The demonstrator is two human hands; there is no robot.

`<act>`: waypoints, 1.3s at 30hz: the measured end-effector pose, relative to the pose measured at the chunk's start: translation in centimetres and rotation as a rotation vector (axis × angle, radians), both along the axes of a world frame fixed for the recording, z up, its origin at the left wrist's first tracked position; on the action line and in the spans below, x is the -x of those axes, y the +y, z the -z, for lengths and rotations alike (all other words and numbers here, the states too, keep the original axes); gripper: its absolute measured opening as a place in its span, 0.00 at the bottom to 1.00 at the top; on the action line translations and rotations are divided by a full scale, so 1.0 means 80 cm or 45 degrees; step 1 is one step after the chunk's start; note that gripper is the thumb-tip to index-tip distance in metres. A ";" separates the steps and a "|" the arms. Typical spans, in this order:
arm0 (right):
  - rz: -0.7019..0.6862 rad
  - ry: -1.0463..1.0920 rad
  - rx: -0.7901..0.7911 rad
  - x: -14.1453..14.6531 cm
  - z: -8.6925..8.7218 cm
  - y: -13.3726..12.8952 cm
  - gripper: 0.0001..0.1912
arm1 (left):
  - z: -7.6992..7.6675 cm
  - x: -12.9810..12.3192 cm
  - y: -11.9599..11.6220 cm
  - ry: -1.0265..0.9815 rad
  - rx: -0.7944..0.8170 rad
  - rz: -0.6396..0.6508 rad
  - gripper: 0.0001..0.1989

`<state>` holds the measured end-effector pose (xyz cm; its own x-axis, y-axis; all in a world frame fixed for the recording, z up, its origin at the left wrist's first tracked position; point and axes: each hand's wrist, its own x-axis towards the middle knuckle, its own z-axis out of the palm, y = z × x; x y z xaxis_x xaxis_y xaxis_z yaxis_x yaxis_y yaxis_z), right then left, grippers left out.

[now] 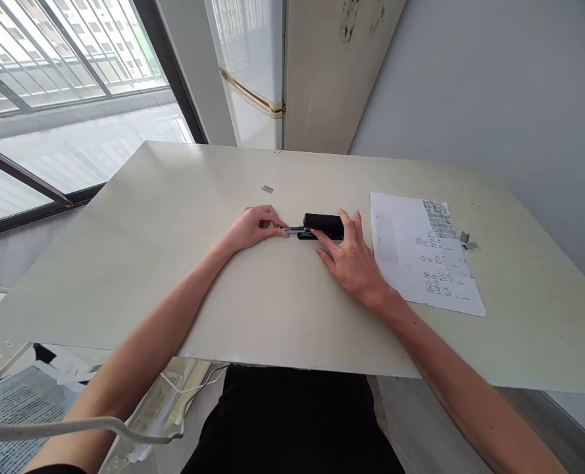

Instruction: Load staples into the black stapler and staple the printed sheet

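A black stapler [323,222] lies on the white table in front of me, its upper arm raised apart from its base. From its left end a thin silver metal part [295,230] sticks out. My left hand [257,227] pinches the tip of that part between thumb and fingers. At the other end, my right hand [349,253] grips the stapler's body, with fingers over the black top and the thumb along the near side. The inside of the stapler is too small to make out.
Printed paper sheets [410,257] lie to the right of my right hand. A small grey strip, likely staples [267,189], rests beyond my left hand, and more grey pieces [468,241] sit right of the paper. A refrigerator [257,52] stands behind the table [262,303].
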<state>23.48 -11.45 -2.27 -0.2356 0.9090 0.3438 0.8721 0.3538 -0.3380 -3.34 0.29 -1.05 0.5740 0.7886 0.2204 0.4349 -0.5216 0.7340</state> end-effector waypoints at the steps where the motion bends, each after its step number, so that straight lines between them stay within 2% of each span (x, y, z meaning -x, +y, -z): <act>1: 0.006 0.015 -0.011 0.001 0.001 0.000 0.21 | 0.000 0.000 0.000 -0.001 0.011 -0.006 0.17; 16: 0.041 0.036 -0.054 0.006 0.003 0.000 0.20 | 0.000 0.021 0.002 -0.022 -0.069 0.028 0.15; 22: 0.032 0.047 -0.036 0.005 0.004 0.001 0.20 | -0.001 0.008 -0.001 -0.041 -0.097 0.045 0.17; 26: -0.084 0.078 0.008 -0.002 0.002 -0.003 0.24 | -0.004 -0.009 0.000 -0.032 -0.091 0.128 0.19; 28: -0.167 0.102 0.029 -0.006 0.000 -0.005 0.28 | -0.008 -0.005 0.003 0.006 -0.085 0.162 0.19; 30: -0.223 0.120 0.045 -0.008 -0.002 -0.006 0.31 | -0.013 0.010 0.006 0.055 -0.099 0.129 0.19; 33: -0.240 0.175 0.053 -0.006 -0.004 -0.005 0.34 | -0.017 0.038 0.010 0.105 -0.085 -0.024 0.19; 36: -0.122 0.284 0.031 -0.001 -0.005 -0.001 0.38 | -0.013 0.049 0.012 0.054 -0.037 -0.165 0.18; 39: -0.036 0.359 -0.010 0.001 -0.004 0.003 0.36 | -0.008 0.042 0.009 0.040 -0.035 -0.200 0.18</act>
